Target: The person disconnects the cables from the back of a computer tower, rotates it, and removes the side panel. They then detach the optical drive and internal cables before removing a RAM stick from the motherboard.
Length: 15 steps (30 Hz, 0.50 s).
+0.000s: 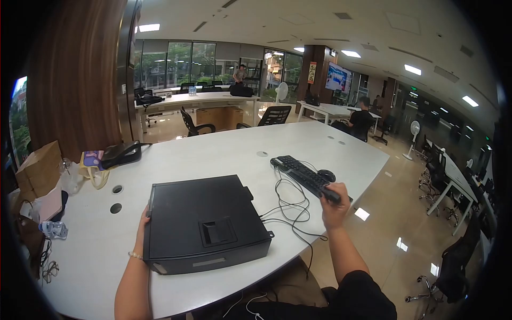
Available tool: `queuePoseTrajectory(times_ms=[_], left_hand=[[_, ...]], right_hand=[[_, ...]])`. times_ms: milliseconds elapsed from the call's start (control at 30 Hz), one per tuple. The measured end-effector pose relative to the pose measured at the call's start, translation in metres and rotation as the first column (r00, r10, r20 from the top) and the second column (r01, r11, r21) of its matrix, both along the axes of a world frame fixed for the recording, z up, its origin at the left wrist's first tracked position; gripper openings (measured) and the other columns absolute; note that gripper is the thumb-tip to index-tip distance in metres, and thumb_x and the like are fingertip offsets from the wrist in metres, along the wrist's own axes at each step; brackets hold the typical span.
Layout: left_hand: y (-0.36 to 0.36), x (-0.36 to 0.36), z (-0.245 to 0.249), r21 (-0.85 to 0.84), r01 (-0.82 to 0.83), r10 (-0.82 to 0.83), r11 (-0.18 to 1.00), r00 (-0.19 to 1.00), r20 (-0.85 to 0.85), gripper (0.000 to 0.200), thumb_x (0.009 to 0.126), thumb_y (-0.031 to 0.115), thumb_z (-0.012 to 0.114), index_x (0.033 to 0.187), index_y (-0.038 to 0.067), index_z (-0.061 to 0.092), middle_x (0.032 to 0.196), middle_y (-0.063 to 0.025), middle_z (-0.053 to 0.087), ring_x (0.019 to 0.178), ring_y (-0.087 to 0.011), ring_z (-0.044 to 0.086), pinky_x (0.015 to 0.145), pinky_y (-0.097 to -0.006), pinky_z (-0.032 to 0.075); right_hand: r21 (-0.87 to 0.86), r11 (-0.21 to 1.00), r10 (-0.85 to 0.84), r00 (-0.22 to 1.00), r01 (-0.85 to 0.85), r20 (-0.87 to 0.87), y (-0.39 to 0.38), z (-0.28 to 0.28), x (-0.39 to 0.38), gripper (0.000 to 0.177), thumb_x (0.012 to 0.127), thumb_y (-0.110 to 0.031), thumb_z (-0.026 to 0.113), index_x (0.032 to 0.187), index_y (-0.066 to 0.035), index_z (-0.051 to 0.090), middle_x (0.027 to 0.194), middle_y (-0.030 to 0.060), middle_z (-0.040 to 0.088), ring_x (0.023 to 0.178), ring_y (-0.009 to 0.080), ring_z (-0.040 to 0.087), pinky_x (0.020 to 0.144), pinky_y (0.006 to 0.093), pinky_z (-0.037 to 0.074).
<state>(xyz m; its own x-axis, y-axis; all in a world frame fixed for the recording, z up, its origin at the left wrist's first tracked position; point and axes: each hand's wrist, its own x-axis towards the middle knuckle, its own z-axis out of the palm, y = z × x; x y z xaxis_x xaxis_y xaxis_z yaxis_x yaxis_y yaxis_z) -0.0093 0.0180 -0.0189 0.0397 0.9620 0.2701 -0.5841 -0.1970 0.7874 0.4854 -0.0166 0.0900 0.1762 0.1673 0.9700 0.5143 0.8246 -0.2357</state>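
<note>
A black desktop computer case [181, 213] lies flat on the white table [213, 154] in front of me. Against its left side is my left hand [142, 228], gripping the edge; most of its fingers are hidden by the case. My right hand [337, 204] is closed round the near end of a black keyboard [301, 173], by the table's right edge. Just beyond that hand sits a black mouse [326, 175]. Black cables [293, 208] lie in loops between keyboard and case, with one end hanging over the front edge.
On the left are a paper bag [40, 168], a black bag [121, 154], a plastic bottle [53, 230] and eyeglasses [50, 272]. Two cable holes [116, 208] pierce the tabletop nearby. Office chairs [274, 116] stand behind the table. Farther off, a person [362, 118] sits and another [240, 74] stands.
</note>
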Motion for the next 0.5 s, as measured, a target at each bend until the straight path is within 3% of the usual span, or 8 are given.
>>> queuePoseTrajectory(times_ms=[100, 167, 267, 367, 400, 500], left_hand=[[0.0, 0.002, 0.002, -0.01, 0.005, -0.005, 1.0, 1.0, 0.009, 0.064, 0.081, 0.023, 0.047, 0.141, 0.011, 0.028, 0.131, -0.0146, 0.043, 0.117, -0.0244, 0.049, 0.092, -0.0347, 0.048], [-0.005, 0.006, 0.007, -0.026, 0.012, -0.011, 1.0, 1.0, 0.023, 0.064, 0.08, 0.022, 0.047, 0.141, 0.011, 0.029, 0.131, -0.0147, 0.044, 0.116, -0.0241, 0.049, 0.091, -0.0343, 0.048], [-0.003, 0.004, 0.005, 0.001, -0.005, 0.005, 1.0, 1.0, 0.007, 0.063, 0.08, 0.021, 0.046, 0.14, 0.011, 0.03, 0.13, -0.0151, 0.044, 0.115, -0.0241, 0.05, 0.091, -0.034, 0.049], [0.0, 0.001, 0.002, 0.0, 0.017, -0.017, 1.0, 1.0, 0.002, 0.063, 0.08, 0.021, 0.046, 0.14, 0.011, 0.03, 0.13, -0.0154, 0.045, 0.115, -0.0243, 0.05, 0.091, -0.0339, 0.048], [0.0, 0.0, 0.001, -0.003, 0.016, -0.016, 1.0, 1.0, 0.001, 0.063, 0.08, 0.021, 0.046, 0.14, 0.011, 0.03, 0.13, -0.0153, 0.045, 0.115, -0.0243, 0.05, 0.091, -0.034, 0.048], [-0.002, -0.001, 0.001, -0.006, 0.007, -0.008, 1.0, 1.0, -0.01, 0.063, 0.08, 0.021, 0.047, 0.14, 0.01, 0.03, 0.13, -0.0153, 0.045, 0.115, -0.0243, 0.05, 0.091, -0.034, 0.048]], right_hand=[[0.06, 0.998, 0.0, 0.996, -0.005, 0.093, 0.001, 0.004, -0.019, 0.026, 0.063, 0.007, 0.073, 0.085, -0.003, 0.063, 0.09, 0.0097, 0.058, 0.083, 0.0236, 0.058, 0.075, 0.0329, 0.048], [0.17, 0.985, -0.059, 0.979, 0.025, 0.197, 0.004, 0.012, -0.028, 0.027, 0.068, 0.006, 0.068, 0.091, -0.004, 0.058, 0.087, 0.0097, 0.057, 0.083, 0.0258, 0.058, 0.075, 0.0354, 0.048], [0.15, 0.962, 0.204, 0.966, -0.228, 0.159, 0.023, 0.007, -0.034, 0.03, 0.074, 0.007, 0.061, 0.098, -0.006, 0.049, 0.086, 0.011, 0.055, 0.084, 0.0263, 0.057, 0.074, 0.0365, 0.048], [-0.004, 0.905, 0.398, 0.844, -0.425, 0.359, 0.051, -0.002, -0.029, 0.03, 0.076, 0.006, 0.055, 0.099, -0.007, 0.041, 0.089, 0.0145, 0.054, 0.083, 0.026, 0.056, 0.073, 0.0367, 0.047], [-0.158, 0.947, 0.319, 0.873, -0.279, 0.369, 0.058, -0.006, -0.028, 0.03, 0.078, -0.002, 0.057, 0.105, -0.007, 0.044, 0.093, 0.0151, 0.053, 0.086, 0.0276, 0.053, 0.076, 0.0385, 0.043], [-0.312, 0.944, 0.073, 0.853, 0.108, 0.517, 0.062, 0.013, -0.051, 0.036, 0.081, -0.013, 0.056, 0.115, -0.008, 0.045, 0.094, 0.013, 0.052, 0.089, 0.0292, 0.05, 0.082, 0.0394, 0.039]])
